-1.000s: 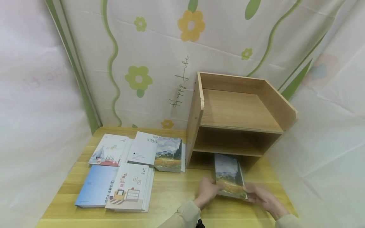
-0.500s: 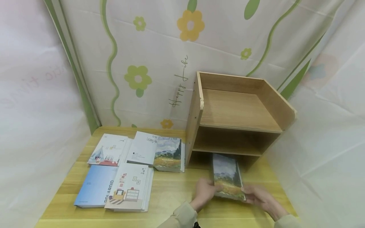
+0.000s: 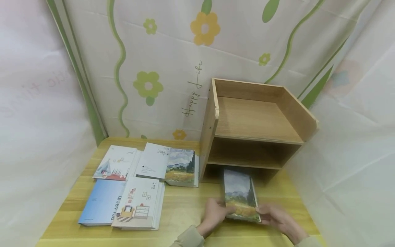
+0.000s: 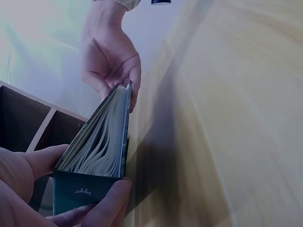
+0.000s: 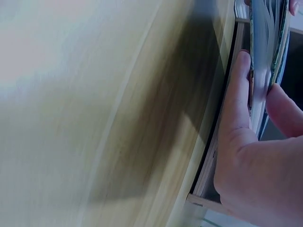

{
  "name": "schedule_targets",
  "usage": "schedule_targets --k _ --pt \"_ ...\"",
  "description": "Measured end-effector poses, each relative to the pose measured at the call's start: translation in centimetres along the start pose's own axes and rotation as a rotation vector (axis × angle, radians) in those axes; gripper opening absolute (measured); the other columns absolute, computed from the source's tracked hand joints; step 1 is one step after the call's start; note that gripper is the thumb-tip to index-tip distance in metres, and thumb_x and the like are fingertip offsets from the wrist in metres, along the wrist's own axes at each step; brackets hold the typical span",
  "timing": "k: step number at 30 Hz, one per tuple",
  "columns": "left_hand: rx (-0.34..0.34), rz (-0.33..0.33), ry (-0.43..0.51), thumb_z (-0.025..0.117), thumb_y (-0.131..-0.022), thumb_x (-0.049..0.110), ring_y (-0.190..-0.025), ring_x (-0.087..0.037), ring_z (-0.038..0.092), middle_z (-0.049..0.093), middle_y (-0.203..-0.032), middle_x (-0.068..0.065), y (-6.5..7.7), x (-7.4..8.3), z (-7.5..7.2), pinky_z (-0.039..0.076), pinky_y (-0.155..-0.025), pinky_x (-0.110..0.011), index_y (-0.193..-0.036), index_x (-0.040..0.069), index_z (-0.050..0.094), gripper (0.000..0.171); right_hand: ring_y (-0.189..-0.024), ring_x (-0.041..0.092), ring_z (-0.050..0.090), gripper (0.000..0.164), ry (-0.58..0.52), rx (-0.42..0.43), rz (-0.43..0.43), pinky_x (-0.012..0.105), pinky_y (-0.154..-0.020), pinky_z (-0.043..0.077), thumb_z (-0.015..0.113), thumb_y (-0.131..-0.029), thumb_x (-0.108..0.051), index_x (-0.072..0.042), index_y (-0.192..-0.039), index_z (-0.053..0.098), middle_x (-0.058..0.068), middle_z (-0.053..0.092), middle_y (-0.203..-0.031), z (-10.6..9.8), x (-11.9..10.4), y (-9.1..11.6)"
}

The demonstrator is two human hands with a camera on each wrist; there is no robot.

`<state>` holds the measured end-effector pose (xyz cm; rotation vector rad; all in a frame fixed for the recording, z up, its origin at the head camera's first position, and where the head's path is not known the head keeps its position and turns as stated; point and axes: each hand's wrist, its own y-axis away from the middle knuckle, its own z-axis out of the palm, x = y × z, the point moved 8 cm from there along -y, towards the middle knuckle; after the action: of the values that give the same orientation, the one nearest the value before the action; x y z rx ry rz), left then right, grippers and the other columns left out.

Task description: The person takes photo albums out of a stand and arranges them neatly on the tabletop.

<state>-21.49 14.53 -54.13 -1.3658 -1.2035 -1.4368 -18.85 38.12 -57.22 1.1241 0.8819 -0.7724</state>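
Observation:
A thick photo album (image 3: 239, 193) with a landscape painting on its cover is held between both hands in front of the wooden shelf unit (image 3: 213, 137). In the head view its far end overlaps the opening of the lowest compartment (image 3: 213, 173). My left hand (image 3: 213, 214) grips the near left corner, thumb on the cover. At the right edge, my right hand (image 3: 279, 218) pinches the covers between thumb and fingers. Loosely fanned pages (image 4: 102, 142) and a dark green spine (image 4: 83, 191) show in the left wrist view.
On the left of the wooden table (image 3: 182, 212) lie several more albums, among them a blue one (image 3: 102, 202), a white one with a furniture drawing (image 3: 137, 202) and another landscape album (image 3: 180, 166). A flower-patterned curtain (image 3: 172, 51) hangs behind.
Both hands have drawn the landscape album toward me and slightly left, away from the lowest compartment. The grip stays the same, and the other albums rest where they were.

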Motion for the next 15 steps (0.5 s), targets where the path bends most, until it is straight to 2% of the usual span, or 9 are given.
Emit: schedule_targets --k 4,10,15 --pt "-0.038 -0.011 0.007 0.086 -0.074 0.019 -0.044 -0.012 0.051 0.061 -0.053 -0.001 0.3 -0.3 -0.5 0.045 -0.04 -0.026 -0.071 0.006 0.074 0.018 -0.081 0.019 0.068 0.008 0.031 0.026 0.017 0.034 -0.076 0.057 0.059 -0.096 -0.003 -0.005 -0.097 0.067 0.004 0.07 -0.088 0.7 0.2 0.0" --pt "-0.065 -0.002 -0.072 0.086 -0.074 0.021 -0.036 -0.005 0.04 0.055 -0.045 -0.007 0.7 -0.5 -1.3 0.03 -0.035 -0.018 -0.055 0.007 0.066 0.031 -0.078 0.019 0.068 0.002 0.034 0.064 0.033 0.037 -0.076 0.058 0.062 -0.094 -0.003 -0.003 -0.095 0.063 0.005 0.068 -0.086 1.5 0.7 0.1" --pt "-0.089 -0.032 -0.086 0.087 -0.075 0.025 -0.04 -0.011 0.051 0.063 -0.052 -0.007 0.9 -0.8 -1.6 0.034 -0.036 -0.02 -0.069 0.009 0.076 0.02 -0.079 0.022 0.069 0.004 0.004 0.067 0.038 0.041 -0.078 0.058 0.061 -0.094 -0.001 -0.001 -0.096 0.065 0.007 0.069 -0.086 2.0 1.0 0.2"
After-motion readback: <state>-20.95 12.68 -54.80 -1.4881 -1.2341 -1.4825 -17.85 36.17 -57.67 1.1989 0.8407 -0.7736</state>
